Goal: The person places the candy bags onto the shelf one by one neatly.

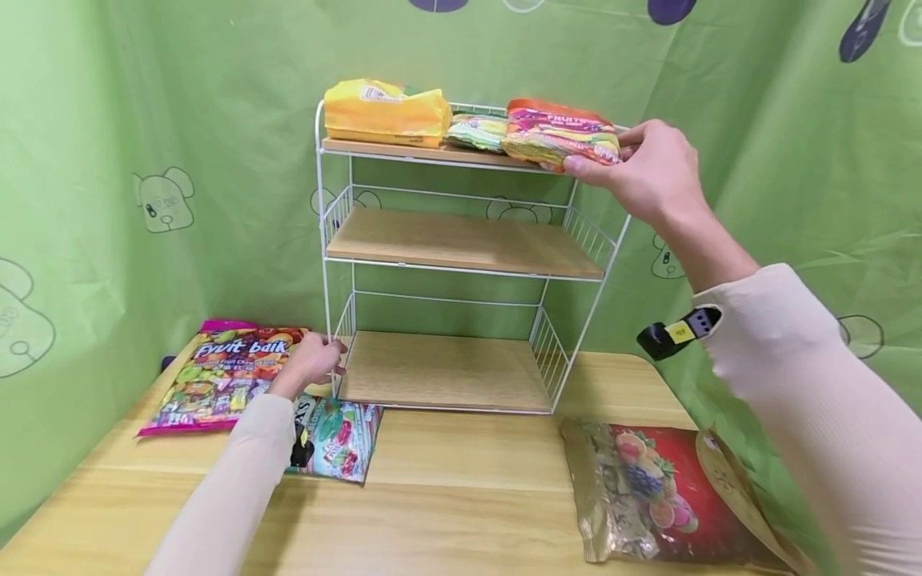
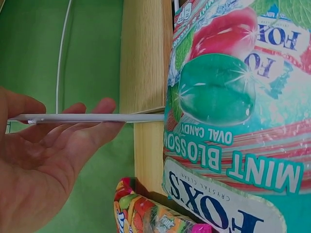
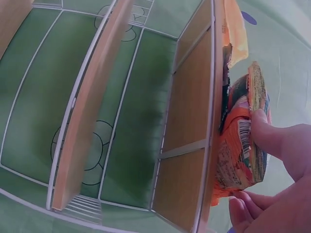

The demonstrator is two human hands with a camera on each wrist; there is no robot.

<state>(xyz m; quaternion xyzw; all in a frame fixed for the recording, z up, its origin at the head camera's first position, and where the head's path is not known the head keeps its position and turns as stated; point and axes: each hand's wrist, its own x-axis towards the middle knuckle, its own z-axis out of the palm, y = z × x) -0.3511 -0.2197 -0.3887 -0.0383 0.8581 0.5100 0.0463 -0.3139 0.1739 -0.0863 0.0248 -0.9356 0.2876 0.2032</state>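
Observation:
A white wire rack with wooden shelves (image 1: 461, 240) stands on the table. At its top right, my right hand (image 1: 659, 172) grips the edge of an orange-and-red fruit candy bag (image 1: 558, 132). In the right wrist view the thumb lies on one face of the bag and fingers reach beneath it. My left hand (image 1: 317, 360) holds the rack's left front post (image 2: 97, 117), fingers passing behind it. A Fox's mint candy bag (image 1: 338, 440) lies below that hand. Just left of the hand is a pink-edged fruit chew bag (image 1: 230, 372).
On the top shelf sit a yellow bag (image 1: 385, 112) at the left and a green candy bag (image 1: 477, 130) in the middle. A red-and-gold candy bag (image 1: 663, 488) lies at the table's right front. Green cloth (image 1: 238, 160) hangs behind and along both sides.

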